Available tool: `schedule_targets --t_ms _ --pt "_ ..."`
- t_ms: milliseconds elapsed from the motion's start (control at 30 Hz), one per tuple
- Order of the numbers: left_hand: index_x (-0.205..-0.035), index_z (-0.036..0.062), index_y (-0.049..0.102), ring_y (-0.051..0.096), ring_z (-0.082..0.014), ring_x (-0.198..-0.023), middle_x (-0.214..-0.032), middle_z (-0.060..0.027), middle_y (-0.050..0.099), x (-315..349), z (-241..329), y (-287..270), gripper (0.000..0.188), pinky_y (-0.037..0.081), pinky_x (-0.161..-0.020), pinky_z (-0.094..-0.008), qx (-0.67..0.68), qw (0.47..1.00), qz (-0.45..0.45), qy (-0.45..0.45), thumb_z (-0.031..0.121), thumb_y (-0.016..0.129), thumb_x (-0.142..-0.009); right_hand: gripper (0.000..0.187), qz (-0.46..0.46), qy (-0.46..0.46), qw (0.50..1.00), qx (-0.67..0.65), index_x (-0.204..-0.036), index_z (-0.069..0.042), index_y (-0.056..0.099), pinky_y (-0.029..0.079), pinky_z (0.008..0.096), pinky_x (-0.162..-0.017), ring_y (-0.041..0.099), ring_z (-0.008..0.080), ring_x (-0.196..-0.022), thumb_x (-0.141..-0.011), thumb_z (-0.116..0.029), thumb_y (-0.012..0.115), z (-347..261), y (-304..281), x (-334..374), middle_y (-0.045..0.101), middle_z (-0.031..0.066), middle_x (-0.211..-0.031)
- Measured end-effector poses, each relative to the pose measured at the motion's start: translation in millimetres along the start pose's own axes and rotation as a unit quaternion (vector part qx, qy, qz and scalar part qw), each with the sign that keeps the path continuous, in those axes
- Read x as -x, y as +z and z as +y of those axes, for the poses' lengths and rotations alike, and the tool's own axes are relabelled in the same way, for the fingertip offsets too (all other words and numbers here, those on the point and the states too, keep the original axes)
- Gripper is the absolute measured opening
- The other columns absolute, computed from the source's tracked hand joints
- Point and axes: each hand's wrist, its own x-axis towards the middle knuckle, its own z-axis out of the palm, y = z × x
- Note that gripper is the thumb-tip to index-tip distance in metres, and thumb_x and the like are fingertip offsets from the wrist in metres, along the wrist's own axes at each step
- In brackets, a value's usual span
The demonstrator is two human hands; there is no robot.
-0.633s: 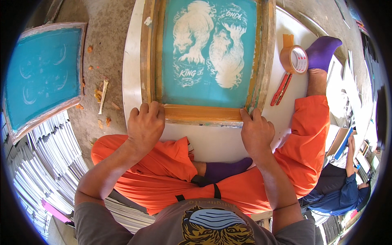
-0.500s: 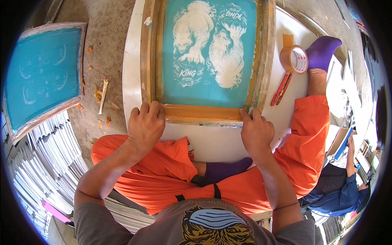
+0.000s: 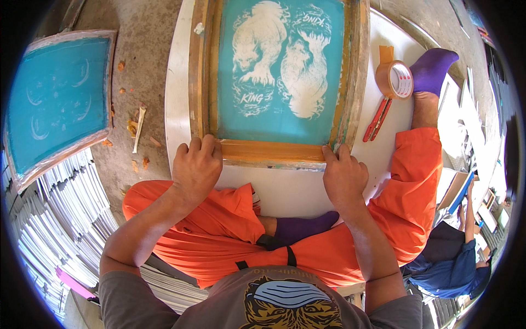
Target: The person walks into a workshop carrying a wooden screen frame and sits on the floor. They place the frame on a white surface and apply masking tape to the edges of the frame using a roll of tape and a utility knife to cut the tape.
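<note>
A wooden-framed silk screen (image 3: 198,93) lies on the white board between my legs, its teal mesh showing two pale animal designs. Along its near side runs a strip of brown packing tape (image 3: 271,151). My left hand (image 3: 196,162) is closed at the strip's left end, fingers curled over the frame's near left corner. At the right end my right hand (image 3: 346,175) is closed too, thumb and forefinger pressing the tape by the near right corner. Beyond my right hand lie a red utility knife (image 3: 377,120) and a roll of brown tape (image 3: 385,80) with a loose end.
Another teal screen (image 3: 63,93) leans over stacked white sheets (image 3: 60,225) at left. Tape scraps (image 3: 132,128) and a pale stick (image 3: 139,129) litter the concrete floor. My purple-socked foot (image 3: 434,70) borders the tape roll. A person in dark blue (image 3: 452,263) is at lower right.
My hands and the tape strip stay almost exactly in place. At the lower right, the other person's arm has shifted slightly.
</note>
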Motion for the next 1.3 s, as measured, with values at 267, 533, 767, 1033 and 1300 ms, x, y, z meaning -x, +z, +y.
schedule_targets --t_ms 267,533,767,1033,1300 --pt "-0.09 0.0038 0.074 0.059 -0.018 -0.078 -0.085 -0.0037 0.052 0.1 0.5 1.4 0.016 0.047 -0.06 -0.032 0.002 1.0 -0.015 0.002 0.012 0.071 -0.076 0.034 -0.006 0.005 1.0 0.0 -0.12 -0.015 0.076 0.052 0.0393 -0.061 0.071 0.0223 -0.073 -0.088 -0.014 0.064 -1.2 -0.5 -0.2 0.062 0.006 -0.095" --pt "-0.087 0.0041 0.073 0.059 -0.0189 -0.081 -0.087 -0.0043 0.052 -2.2 -0.1 0.3 0.012 0.047 -0.061 -0.0321 0.008 0.999 -0.031 0.003 0.011 0.07 -0.077 0.032 -0.017 0.015 1.0 0.009 -0.119 -0.016 0.076 0.053 0.0403 -0.062 0.071 0.0227 -0.075 -0.089 -0.015 0.064 -3.0 -1.9 -1.9 0.062 0.0056 -0.097" --pt "-0.085 0.0039 0.073 0.06 -0.0198 -0.08 -0.087 -0.0049 0.052 -3.0 0.0 2.8 0.011 0.048 -0.06 -0.0326 0.006 1.0 -0.025 0.005 0.01 0.071 -0.076 0.032 -0.018 0.018 1.0 0.014 -0.118 -0.016 0.076 0.053 0.0404 -0.062 0.071 0.0226 -0.075 -0.089 -0.015 0.063 -3.8 -1.4 -1.7 0.063 0.0056 -0.098" --pt "-0.084 0.0038 0.072 0.059 -0.0204 -0.079 -0.087 -0.0052 0.052 -2.3 1.4 6.2 0.01 0.048 -0.06 -0.0328 0.005 1.0 -0.03 0.0 0.011 0.07 -0.077 0.03 -0.015 0.016 1.0 0.014 -0.116 -0.016 0.076 0.052 0.0398 -0.061 0.071 0.0223 -0.075 -0.089 -0.015 0.064 -3.9 -1.9 -1.8 0.063 0.0052 -0.098" --pt "-0.089 0.0064 0.072 0.063 -0.0195 -0.08 -0.089 -0.0041 0.054 -5.3 2.2 5.3 0.011 0.048 -0.061 -0.034 -0.002 0.998 -0.06 0.001 0.012 0.068 -0.081 0.027 -0.008 0.014 1.0 0.016 -0.114 -0.015 0.076 0.053 0.0395 -0.061 0.072 0.0226 -0.074 -0.09 -0.015 0.064 -4.2 -2.5 -2.7 0.064 0.0058 -0.097"
